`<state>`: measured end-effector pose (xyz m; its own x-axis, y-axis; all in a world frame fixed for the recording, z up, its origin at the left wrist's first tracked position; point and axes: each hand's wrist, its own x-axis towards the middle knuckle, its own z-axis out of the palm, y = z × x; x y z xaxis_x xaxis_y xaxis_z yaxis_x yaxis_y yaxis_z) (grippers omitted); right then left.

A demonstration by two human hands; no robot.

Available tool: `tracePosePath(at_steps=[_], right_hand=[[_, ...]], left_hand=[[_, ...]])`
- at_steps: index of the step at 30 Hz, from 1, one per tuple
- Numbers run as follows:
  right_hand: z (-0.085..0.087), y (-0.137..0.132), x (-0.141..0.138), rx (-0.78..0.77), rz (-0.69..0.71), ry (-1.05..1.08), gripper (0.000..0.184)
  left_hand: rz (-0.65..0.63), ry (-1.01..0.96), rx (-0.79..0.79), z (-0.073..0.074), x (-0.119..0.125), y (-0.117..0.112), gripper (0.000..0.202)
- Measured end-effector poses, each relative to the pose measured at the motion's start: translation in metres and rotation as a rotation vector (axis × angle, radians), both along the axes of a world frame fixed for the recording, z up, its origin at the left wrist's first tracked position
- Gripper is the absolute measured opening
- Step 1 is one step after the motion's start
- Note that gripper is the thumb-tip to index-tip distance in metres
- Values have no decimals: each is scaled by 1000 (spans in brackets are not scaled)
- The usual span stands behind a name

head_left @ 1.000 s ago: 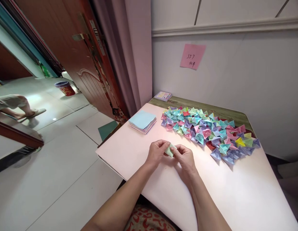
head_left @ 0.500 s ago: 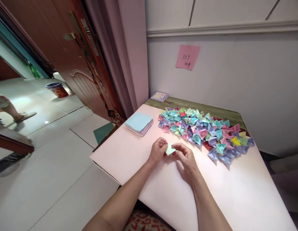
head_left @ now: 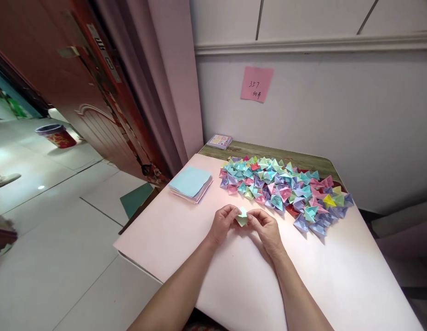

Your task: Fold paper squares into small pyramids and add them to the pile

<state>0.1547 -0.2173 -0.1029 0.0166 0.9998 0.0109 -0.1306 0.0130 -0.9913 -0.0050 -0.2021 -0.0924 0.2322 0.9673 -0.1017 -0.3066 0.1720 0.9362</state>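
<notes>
Between my two hands is a small folded piece of pale green paper (head_left: 242, 219), partly opened into a pointed shape. My left hand (head_left: 223, 224) pinches its left side between thumb and fingers. On its right side, my right hand (head_left: 266, 228) pinches the paper too. Just beyond the hands lies a wide spread of small folded paper boats (head_left: 277, 201) in blue, purple, pink, green, red and yellow. A stack of square paper sheets (head_left: 191, 183), light blue on top, sits to the left. The fingertips hide the paper's side edges.
The pale pink tabletop (head_left: 158, 239) ends on the left above a tiled floor. A pack of printed cards (head_left: 219, 141) lies at the back by the wall, below a pink note (head_left: 256, 84). A brown door (head_left: 103, 133) and a red bin (head_left: 57, 135) stand left.
The green paper was a flat diamond and now has its layers spread apart. Both hands still grip it. The view has swung right, and a person's leg has mostly left it.
</notes>
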Motion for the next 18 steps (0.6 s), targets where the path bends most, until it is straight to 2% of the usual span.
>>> tracePosePath(at_steps=[4, 10, 15, 18], right_hand=[[-2, 3, -4, 6, -81, -32, 29], [-2, 3, -10, 42, -132, -136, 27], [-1, 3, -16, 32, -163, -63, 26], [-1, 4, -18, 15, -196, 7, 31]], left_hand=[[-24, -28, 43, 0, -3, -2, 36], [51, 80, 26, -11, 1, 3, 32], [82, 76, 73, -11, 2, 2, 28], [66, 66, 67, -8, 1, 2, 37]])
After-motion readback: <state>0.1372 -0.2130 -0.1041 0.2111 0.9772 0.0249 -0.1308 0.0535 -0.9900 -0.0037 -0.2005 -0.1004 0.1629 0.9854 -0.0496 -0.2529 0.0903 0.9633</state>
